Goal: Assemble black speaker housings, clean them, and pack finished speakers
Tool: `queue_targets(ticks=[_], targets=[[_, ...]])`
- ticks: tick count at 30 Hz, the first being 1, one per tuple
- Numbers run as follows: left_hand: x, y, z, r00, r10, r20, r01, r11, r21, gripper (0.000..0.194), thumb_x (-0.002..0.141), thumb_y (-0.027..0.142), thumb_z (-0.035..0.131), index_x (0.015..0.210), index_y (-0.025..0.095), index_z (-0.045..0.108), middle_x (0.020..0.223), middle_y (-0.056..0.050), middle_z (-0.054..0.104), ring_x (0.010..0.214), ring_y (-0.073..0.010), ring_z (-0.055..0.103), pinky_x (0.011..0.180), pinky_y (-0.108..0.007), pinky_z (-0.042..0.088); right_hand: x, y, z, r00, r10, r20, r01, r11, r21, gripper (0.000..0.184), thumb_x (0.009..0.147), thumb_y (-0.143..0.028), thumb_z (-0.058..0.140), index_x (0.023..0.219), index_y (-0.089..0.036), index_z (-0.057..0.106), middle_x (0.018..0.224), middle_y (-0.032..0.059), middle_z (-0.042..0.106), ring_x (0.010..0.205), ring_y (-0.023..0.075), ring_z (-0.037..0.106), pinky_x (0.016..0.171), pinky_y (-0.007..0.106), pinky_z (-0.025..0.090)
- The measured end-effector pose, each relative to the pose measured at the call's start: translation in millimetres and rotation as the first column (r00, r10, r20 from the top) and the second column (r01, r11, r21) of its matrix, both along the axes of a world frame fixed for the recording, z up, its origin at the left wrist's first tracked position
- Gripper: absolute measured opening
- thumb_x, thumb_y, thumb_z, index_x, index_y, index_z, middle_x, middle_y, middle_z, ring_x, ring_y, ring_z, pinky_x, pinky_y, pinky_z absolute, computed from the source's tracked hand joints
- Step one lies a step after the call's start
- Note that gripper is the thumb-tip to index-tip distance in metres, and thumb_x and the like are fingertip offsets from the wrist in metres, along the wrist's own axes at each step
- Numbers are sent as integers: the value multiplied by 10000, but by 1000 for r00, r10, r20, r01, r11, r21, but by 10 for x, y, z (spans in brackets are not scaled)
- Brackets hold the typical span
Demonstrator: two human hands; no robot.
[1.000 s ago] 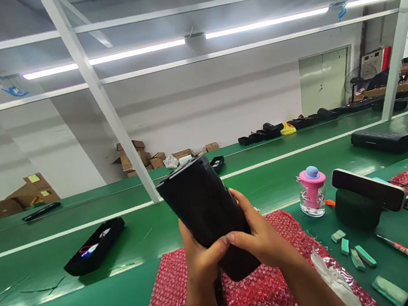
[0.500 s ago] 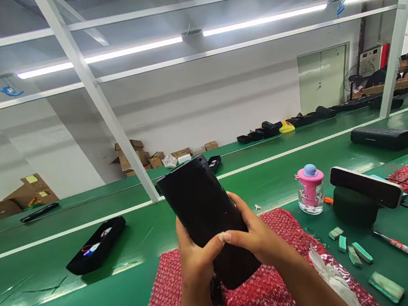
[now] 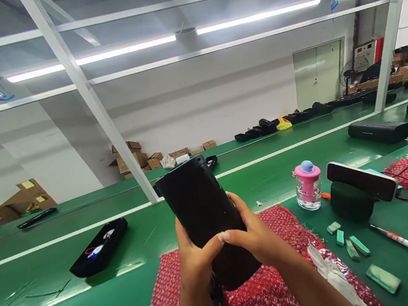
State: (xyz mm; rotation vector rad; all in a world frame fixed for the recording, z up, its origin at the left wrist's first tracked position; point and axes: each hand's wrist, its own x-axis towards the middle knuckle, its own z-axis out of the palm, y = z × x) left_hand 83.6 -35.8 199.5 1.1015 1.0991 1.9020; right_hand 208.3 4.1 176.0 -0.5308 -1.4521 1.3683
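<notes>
In the middle of the head view I hold up a black speaker casing (image 3: 205,214), tilted, with a smooth broad face towards me. My left hand (image 3: 196,256) is wrapped round its lower left side, and my right hand (image 3: 244,234) grips the lower right side. Both thumbs meet on the front face; the other fingers are mostly hidden behind it. Below lies red bubble wrap (image 3: 257,301) on the green bench. A dark part (image 3: 217,302) rests on the wrap, partly covered by my left forearm and the casing.
An open black shell with wires (image 3: 101,247) lies to the left. On the right stand a pink-lidded bottle (image 3: 308,186) and a phone (image 3: 361,180) propped on a dark block. Several green-white pads (image 3: 383,278), a screwdriver-like pen (image 3: 396,238) and white tissue (image 3: 333,277) lie nearer. A person (image 3: 400,59) sits far right.
The camera view has shifted slightly. Both hands keep the same grip on the casing. The open shell at left appears a little further right.
</notes>
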Motion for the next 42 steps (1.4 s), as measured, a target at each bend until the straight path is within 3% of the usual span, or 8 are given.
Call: queue_targets(ticks=[9,15,21,28,36,39,40,42], targets=[[-106,-114,-57,981,-192,15,192,981,32,988,590,324,881,1460,322,413,1420,-83,564,1303,-353,533,1053,-461,506,67,8,20,992,96,-84,-94,995,30,767,688,-307,728,1370,-260,381,1312,78,581,1220,298,553,1057,504,436],[-151,-77,-14,972,-235,-13,235,972,25,1154,558,397,899,1521,394,263,1366,-86,588,1132,-347,644,885,-456,593,-27,27,13,953,178,-246,-183,983,2,717,651,-366,810,1269,-277,459,1233,54,620,1167,294,590,1008,475,476],[-154,-75,20,993,-113,-37,111,993,-45,1155,537,442,909,1517,382,301,1389,-72,579,1147,-334,641,857,-389,605,-155,27,42,919,146,-366,-201,972,-119,634,547,-313,829,1104,-269,530,1014,20,672,958,268,657,867,424,541],[-248,-52,34,952,-22,-305,-18,992,-129,1146,610,545,849,1541,404,197,1512,-53,456,1347,-372,477,1100,-559,431,-402,198,-197,779,167,-605,-288,952,-107,614,495,-243,832,1062,-243,596,1003,15,729,919,239,690,843,356,559],[169,518,696,594,-233,-770,181,971,-155,1214,555,569,839,1559,285,216,1546,-162,382,1359,-442,420,1143,-660,285,-42,362,-36,617,-97,-781,-43,987,-156,667,541,-278,715,1189,-280,557,1101,30,729,986,279,704,938,474,546],[400,445,982,766,-36,-642,112,991,79,968,558,533,850,1409,277,466,1498,-154,418,1313,-446,454,1089,-654,360,147,366,42,603,-232,-763,129,973,-193,627,577,-314,665,1195,-260,571,1043,32,736,919,260,711,872,451,568],[458,330,1059,832,102,-545,54,963,263,743,646,501,802,1311,285,548,1445,-109,468,1298,-391,475,1102,-607,372,194,369,54,597,-264,-757,169,964,-203,617,583,-320,654,1192,-260,576,1026,24,737,903,248,709,860,437,571],[566,-5,1165,891,133,-433,133,837,531,297,746,339,726,1035,305,666,1206,-15,610,1204,-272,542,1114,-464,405,266,371,66,591,-307,-746,216,951,-221,586,590,-332,637,1170,-265,588,1005,10,736,884,235,704,848,425,571]])
